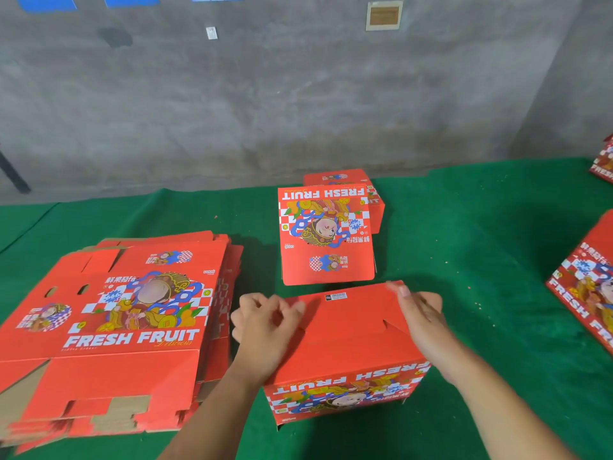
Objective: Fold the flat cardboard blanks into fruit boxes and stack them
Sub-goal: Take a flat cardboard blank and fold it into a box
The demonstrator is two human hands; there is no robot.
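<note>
A red fruit box (345, 330) stands bottom-up on the green table (481, 247) right in front of me, its plain red bottom flaps folded shut and facing up. My left hand (265, 323) rests on the box's left edge with its fingers loosely curled. Over the right edge, my right hand (421, 313) presses on the flaps with straight fingers. A thick stack of flat printed blanks (126, 323) lies to the left.
Behind the box a folded box (326, 234) stands with another folded box (368, 187) behind it. More folded boxes (587, 293) sit at the right edge. A grey concrete wall rises beyond the table.
</note>
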